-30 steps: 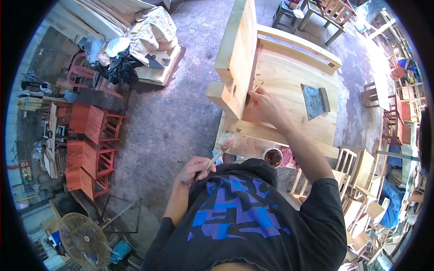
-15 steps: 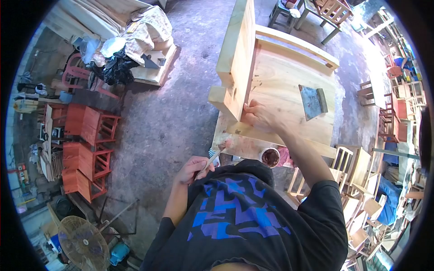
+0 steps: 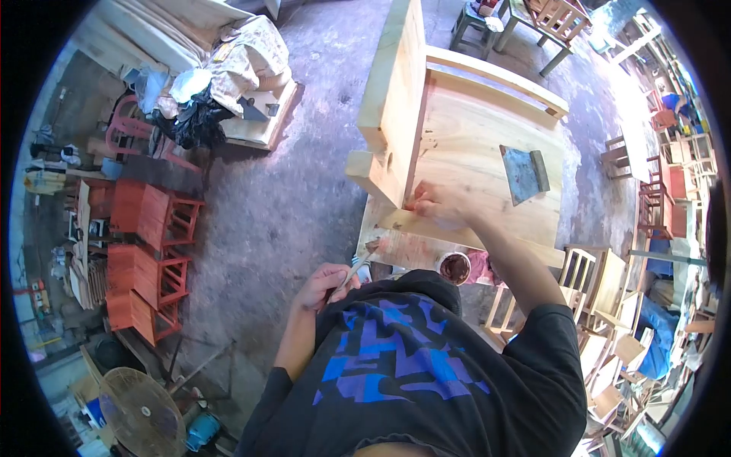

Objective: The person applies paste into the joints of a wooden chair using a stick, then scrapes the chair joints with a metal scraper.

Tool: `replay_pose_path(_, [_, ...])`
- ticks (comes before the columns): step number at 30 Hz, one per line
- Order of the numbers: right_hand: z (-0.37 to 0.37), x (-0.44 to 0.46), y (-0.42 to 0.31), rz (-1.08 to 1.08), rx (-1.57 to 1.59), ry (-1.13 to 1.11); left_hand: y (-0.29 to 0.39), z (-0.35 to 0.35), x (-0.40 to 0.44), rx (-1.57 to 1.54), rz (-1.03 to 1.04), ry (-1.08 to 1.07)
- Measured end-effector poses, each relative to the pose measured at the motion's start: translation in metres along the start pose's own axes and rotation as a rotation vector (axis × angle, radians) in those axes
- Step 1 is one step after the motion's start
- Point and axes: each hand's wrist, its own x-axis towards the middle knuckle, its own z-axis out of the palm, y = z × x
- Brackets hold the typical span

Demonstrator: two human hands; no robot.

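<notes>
A pale wooden furniture piece [image 3: 495, 118] was the largest thing about the hands, its flat panel lying level and a tall upright board [image 3: 390, 99] rising along its left side. Beneath it, the near strip of a desk [image 3: 403, 245] showed reddish stains. A flat metal plate [image 3: 519, 177] with a raised strip along one edge lay on the panel, to the right. The right hand [image 3: 438, 204] was low over the panel's near left corner, close to the upright board, its fingers bent; whether they gripped anything could not be told. The left hand [image 3: 324, 286], in front of the shirt, had its fingers closed around a slim-handled tool [image 3: 355, 272] with a brownish tip. An open tub [image 3: 454, 268] of dark brown stuff stood near the desk's near edge, just beside a pink cloth [image 3: 480, 266].
</notes>
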Motion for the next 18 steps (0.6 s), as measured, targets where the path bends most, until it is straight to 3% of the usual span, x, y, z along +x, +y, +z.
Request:
replay_pose_path(2, [-0.008, 0.006, 0.024, -0.129, 0.042, 0.089, 0.003, 0.001, 0.0, -0.003, 0.0, -0.005])
replay_pose_path(5, [-0.017, 0.011, 0.015, -0.116, -0.127, 0.423, 0.006, 0.006, 0.0, -0.025, -0.005, -0.001])
replay_pose_path(7, [-0.014, 0.018, 0.02, -0.147, -0.273, 0.468, 0.009, 0.007, 0.002, -0.026, -0.009, -0.011])
replay_pose_path(18, [-0.005, 0.032, 0.021, -0.185, -0.54, 0.398, 0.002, 0.005, -0.001, -0.049, -0.017, -0.001])
